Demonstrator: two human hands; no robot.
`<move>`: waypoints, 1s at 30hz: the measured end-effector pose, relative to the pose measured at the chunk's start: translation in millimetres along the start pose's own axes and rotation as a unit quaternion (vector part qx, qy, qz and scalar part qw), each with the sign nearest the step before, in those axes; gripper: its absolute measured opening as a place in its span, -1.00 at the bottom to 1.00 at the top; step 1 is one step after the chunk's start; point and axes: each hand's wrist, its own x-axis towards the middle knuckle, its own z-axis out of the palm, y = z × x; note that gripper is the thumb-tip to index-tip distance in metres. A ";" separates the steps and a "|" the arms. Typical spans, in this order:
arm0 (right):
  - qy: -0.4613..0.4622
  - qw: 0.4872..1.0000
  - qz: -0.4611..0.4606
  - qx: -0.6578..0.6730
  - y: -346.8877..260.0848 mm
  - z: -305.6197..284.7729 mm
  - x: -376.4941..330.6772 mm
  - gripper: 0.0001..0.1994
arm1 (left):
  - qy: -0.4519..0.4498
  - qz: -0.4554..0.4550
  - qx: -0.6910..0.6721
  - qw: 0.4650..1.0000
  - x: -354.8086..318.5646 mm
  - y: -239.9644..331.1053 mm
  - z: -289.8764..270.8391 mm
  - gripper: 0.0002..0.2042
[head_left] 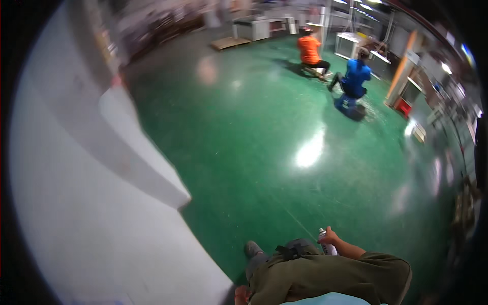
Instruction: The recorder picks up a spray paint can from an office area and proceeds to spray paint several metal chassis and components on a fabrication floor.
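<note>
My right hand [330, 236] is wrapped round the upper part of a slim white can with a nozzle-like top, apparently a spray can [329, 249]. It is held at waist height in front of my right side. At the lower edge, close to the white surface, a small part of my left hand [242, 294] shows; its fingers are mostly hidden, so I cannot tell what they do. My olive-green clothing fills the lower middle, and one grey shoe [252, 248] is on the floor.
A white wall or panel [101, 213] with a jutting edge runs along my left. The green floor [229, 137] stretches ahead. Two people, in orange [309, 49] and blue [357, 74], sit low at the far right. A wooden pallet [230, 43] and an orange post [401, 66] stand farther off.
</note>
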 end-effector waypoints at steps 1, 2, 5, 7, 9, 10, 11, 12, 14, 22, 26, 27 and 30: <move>0.037 0.997 0.031 0.056 4.5 5.0 -1.7 -0.03 | -0.018 0.033 0.075 0.996 39.3 13.4 -34.1 -0.78; 0.075 0.990 0.063 0.098 10.0 12.3 -7.0 -0.02 | -0.035 0.015 0.082 0.996 86.6 37.0 -64.5 -0.76; 0.107 0.959 0.156 0.211 -3.9 41.4 -14.1 0.04 | -0.013 -0.167 -0.296 0.940 162.2 110.3 -175.4 -0.75; 0.116 0.944 0.183 0.248 12.0 81.9 -4.7 0.06 | 0.074 -0.081 -0.326 0.939 200.0 174.1 -240.7 -0.77; 0.076 0.947 0.213 0.229 3.7 101.1 23.2 0.09 | 0.110 0.002 -0.403 0.909 243.5 231.2 -291.9 -0.79; 0.066 0.944 0.233 0.225 8.2 120.9 37.8 0.10 | 0.118 0.020 -0.407 0.906 260.7 265.1 -305.9 -0.79; 0.054 0.943 0.245 0.217 8.2 127.4 62.5 0.12 | 0.134 0.037 -0.417 0.898 273.5 294.9 -314.4 -0.78; 0.037 0.941 0.250 0.228 -14.0 122.8 79.5 0.14 | 0.133 0.060 -0.402 0.904 279.9 324.1 -324.4 -0.79; 0.000 0.935 0.269 0.230 -21.5 106.9 116.9 0.20 | 0.114 0.086 -0.388 0.910 295.7 367.1 -315.3 -0.79; 0.063 0.968 0.118 0.210 -155.4 -141.0 319.2 0.08 | -0.030 -0.106 -0.234 0.966 289.1 412.5 -215.8 -0.66; 0.165 0.957 0.029 0.238 -208.1 -262.0 424.2 -0.08 | -0.015 -0.173 -0.313 0.934 280.5 408.6 -203.0 -0.55; 0.174 0.955 0.018 0.242 -218.9 -285.5 442.5 -0.09 | -0.012 -0.191 -0.305 0.933 275.2 411.2 -188.3 -0.55; 0.168 0.953 -0.012 0.250 -268.9 -339.4 487.1 -0.11 | 0.016 -0.189 -0.320 0.928 277.4 438.1 -166.6 -0.55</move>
